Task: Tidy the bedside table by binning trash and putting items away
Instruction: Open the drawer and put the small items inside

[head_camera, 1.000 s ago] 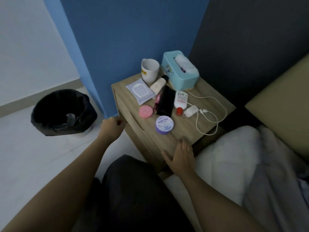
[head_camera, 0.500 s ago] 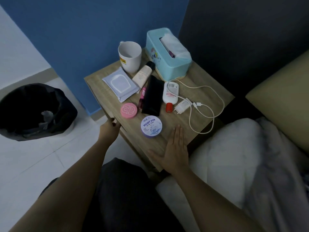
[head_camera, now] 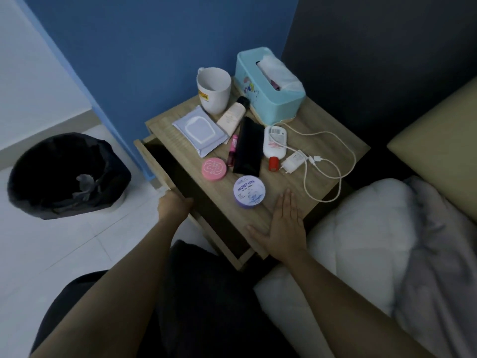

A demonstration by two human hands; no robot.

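The left hand (head_camera: pixel 173 205) grips the front edge of the bedside table's drawer (head_camera: pixel 152 165), which stands partly open at centre left. The right hand (head_camera: pixel 282 229) lies flat, fingers spread, on the bedside table (head_camera: pixel 333 148) top, just right of a purple cream jar (head_camera: pixel 249 191). A black-lined bin (head_camera: pixel 64 174) sits on the floor at far left.

Colours on the bedside table (head_camera: pixel 333 140)

Light wood-grain top; teal tissue box (head_camera: pixel 268 91); white mug (head_camera: pixel 213 90); pink round compact (head_camera: pixel 214 168); purple-lidded jar (head_camera: pixel 249 195); black bin (head_camera: pixel 64 174).
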